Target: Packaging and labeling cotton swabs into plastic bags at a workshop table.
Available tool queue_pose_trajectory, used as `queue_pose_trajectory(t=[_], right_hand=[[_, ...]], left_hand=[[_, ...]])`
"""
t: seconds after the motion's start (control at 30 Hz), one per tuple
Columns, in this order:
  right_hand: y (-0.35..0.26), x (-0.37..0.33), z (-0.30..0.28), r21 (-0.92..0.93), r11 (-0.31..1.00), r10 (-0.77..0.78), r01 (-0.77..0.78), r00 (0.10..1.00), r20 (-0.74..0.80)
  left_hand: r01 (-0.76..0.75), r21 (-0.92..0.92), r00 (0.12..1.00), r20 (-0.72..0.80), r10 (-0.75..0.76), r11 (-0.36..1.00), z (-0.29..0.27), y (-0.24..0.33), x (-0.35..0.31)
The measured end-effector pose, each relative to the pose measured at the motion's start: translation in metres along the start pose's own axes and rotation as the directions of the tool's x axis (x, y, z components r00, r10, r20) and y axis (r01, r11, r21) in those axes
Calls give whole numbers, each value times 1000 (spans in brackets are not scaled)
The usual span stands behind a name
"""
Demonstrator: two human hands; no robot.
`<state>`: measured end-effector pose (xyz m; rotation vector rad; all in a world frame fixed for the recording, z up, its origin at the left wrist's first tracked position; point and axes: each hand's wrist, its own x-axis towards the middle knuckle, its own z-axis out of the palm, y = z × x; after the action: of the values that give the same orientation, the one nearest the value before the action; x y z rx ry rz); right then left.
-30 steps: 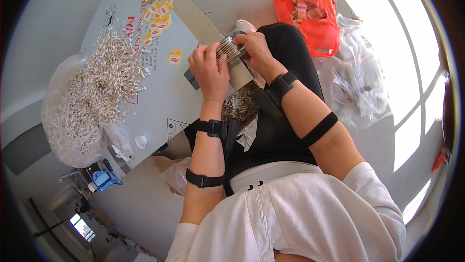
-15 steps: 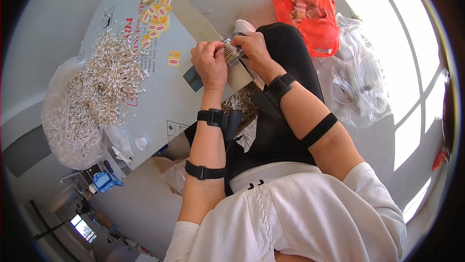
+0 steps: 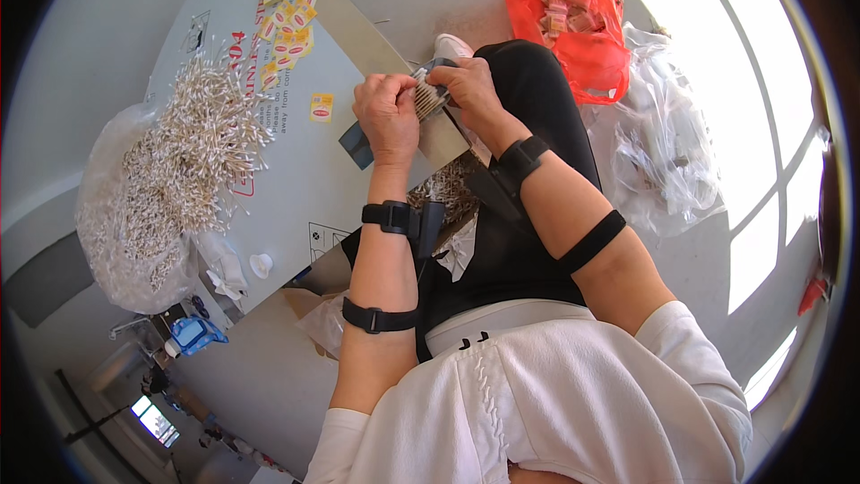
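A small bundle of cotton swabs (image 3: 427, 101) is held between both my hands above the table's near corner. My left hand (image 3: 389, 119) closes on its left side, thumb and fingertips pinched together. From the right, my right hand (image 3: 469, 94) grips the bundle, its fingers bent near the white tips. Beside my left hand shows a blue-grey flat piece (image 3: 357, 145), partly hidden by that hand. Below the table's corner, more loose swabs (image 3: 445, 190) lie near my lap. A large heap of cotton swabs (image 3: 210, 126) spreads over the table to the left.
The heap spills from a clear plastic bag (image 3: 107, 215) on the table (image 3: 296, 179). Small yellow-and-white cards (image 3: 288, 32) lie farther back, with one single card (image 3: 322, 108) apart. On the floor at right stand a red plastic bag (image 3: 600, 63) with small packets and a clear bag (image 3: 663, 153).
Both hands stay in nearly the same place around the bundle. Only slight finger movement shows; the heap and the cards have not moved.
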<state>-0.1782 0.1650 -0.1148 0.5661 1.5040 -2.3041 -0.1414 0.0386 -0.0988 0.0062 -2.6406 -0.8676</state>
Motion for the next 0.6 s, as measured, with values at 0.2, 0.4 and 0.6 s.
queue_pose_trajectory(t=[0.2,0.4,0.6], right_hand=[[2,1,0,23,1000,5,-5,1000,25],[-3,-3,-3,123,981,159,-153,986,-41],[5,-20,-19,119,975,190,-190,982,10]], left_hand=[[-108,76,994,35,106,991,-1,3,4],[107,-358,966,-184,-182,928,4,7,-26],[213,-742,887,-127,-445,636,5,17,-42]])
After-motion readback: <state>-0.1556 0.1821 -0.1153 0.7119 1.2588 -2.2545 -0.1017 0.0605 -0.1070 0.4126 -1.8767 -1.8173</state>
